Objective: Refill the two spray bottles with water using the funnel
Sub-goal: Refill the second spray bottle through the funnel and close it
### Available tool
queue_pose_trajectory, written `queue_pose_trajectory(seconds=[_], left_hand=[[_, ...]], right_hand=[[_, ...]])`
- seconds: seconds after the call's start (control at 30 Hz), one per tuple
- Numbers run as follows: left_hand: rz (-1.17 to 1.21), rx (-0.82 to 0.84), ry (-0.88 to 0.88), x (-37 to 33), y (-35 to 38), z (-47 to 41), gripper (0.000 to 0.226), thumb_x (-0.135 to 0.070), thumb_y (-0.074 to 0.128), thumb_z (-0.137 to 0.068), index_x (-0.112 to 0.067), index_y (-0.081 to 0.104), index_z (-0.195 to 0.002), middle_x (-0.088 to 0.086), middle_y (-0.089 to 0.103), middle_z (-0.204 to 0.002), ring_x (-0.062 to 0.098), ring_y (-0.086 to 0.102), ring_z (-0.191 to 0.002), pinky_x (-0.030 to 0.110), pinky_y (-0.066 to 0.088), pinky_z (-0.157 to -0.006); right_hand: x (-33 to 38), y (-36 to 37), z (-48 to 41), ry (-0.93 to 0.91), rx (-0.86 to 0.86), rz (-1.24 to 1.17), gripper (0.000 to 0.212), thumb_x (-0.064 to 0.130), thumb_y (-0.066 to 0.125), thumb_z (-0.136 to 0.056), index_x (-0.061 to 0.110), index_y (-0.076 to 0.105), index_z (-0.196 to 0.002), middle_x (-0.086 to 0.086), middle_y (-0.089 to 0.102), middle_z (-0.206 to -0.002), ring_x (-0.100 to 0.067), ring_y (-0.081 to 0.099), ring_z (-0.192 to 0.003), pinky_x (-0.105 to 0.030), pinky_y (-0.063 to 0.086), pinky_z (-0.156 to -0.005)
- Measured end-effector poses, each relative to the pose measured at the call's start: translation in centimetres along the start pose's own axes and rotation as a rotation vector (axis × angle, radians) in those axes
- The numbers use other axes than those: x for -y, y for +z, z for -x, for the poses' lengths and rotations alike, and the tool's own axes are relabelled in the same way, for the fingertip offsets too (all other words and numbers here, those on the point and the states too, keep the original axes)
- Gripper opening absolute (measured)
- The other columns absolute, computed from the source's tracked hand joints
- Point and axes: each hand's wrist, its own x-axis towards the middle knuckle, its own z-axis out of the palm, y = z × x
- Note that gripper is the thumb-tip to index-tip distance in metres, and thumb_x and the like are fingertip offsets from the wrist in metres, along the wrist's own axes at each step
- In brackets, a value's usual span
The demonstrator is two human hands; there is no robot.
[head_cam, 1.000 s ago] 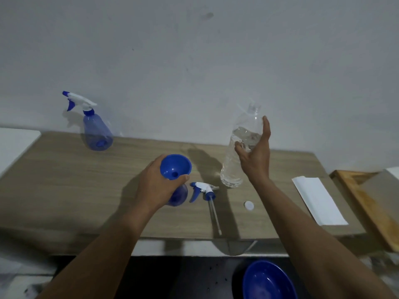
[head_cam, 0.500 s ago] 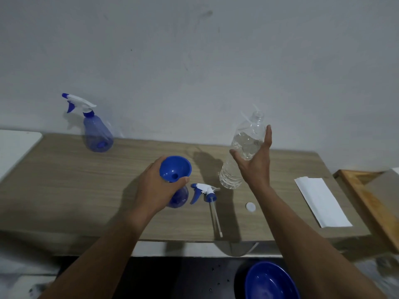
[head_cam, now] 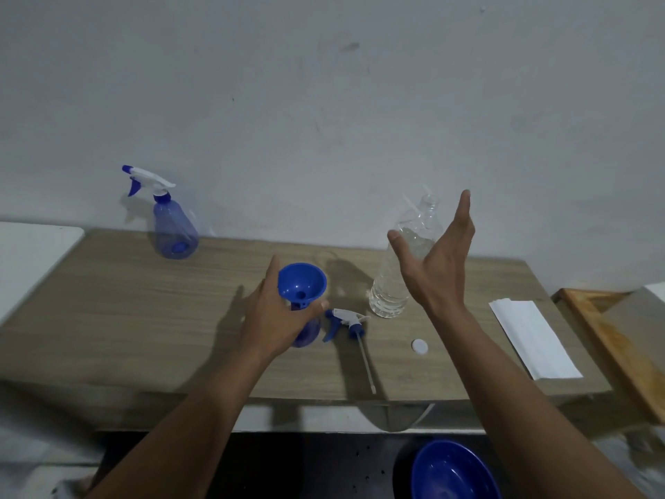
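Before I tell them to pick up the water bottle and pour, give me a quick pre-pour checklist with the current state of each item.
1. Blue plastic funnel seated in the open blue spray bottle: ok.
2. Left hand steadying that bottle and funnel: ok.
3. Clear plastic water bottle uncapped, its white cap on the wooden table: ok.
4. Right hand gripping the water bottle: not ok, hand open.
5. Removed white and blue trigger sprayer clear of the funnel: ok.
6. Water level in the open spray bottle: cannot tell.
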Motion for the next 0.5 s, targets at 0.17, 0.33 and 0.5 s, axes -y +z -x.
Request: queue_pose_trajectory(seconds=[0.17, 0.33, 0.5], left_hand=[[0.076, -0.053, -0.051, 2.4, 0.4, 0.6, 0.134, -0.049, 0.092, -0.051, -0.036, 0.007, -0.154, -0.012, 0.036, -0.147, 0.008, 0.041, -0.131, 0.038, 0.042, -0.104], [-0.016, -0.042, -0.136, 4.3, 1.3, 0.5, 0.112, -0.041, 0.091, -0.057, -0.021, 0.030, -0.149, 0.000, 0.041, -0.149, 0.021, 0.045, -0.132, 0.034, 0.043, -0.097], [-0.070, 0.098, -0.171, 4.6, 2.2, -0.2, 0.069, -0.049, 0.085, -0.065, -0.030, 0.055, -0.123, -0.010, 0.065, -0.108, 0.011, 0.062, -0.094, 0.018, 0.041, -0.062]], right_hand=[[3.4, 1.4, 1.7, -0.228, -0.074, 0.036, 0.098, 0.046, 0.072, -0.086, 0.004, 0.016, -0.156, -0.017, 0.023, -0.157, -0.029, 0.021, -0.148, -0.044, 0.023, -0.121], [5.8, 4.5, 3.9, -0.264, 0.288, 0.078, 0.091, 0.056, 0.064, -0.086, 0.019, 0.017, -0.155, -0.013, 0.029, -0.152, -0.026, 0.032, -0.139, -0.047, 0.041, -0.109], [6.0, 8.4, 4.4, -0.134, 0.800, 0.420, 0.106, 0.082, 0.052, -0.078, 0.030, 0.006, -0.158, -0.012, 0.031, -0.154, -0.035, 0.034, -0.139, -0.049, 0.041, -0.106]])
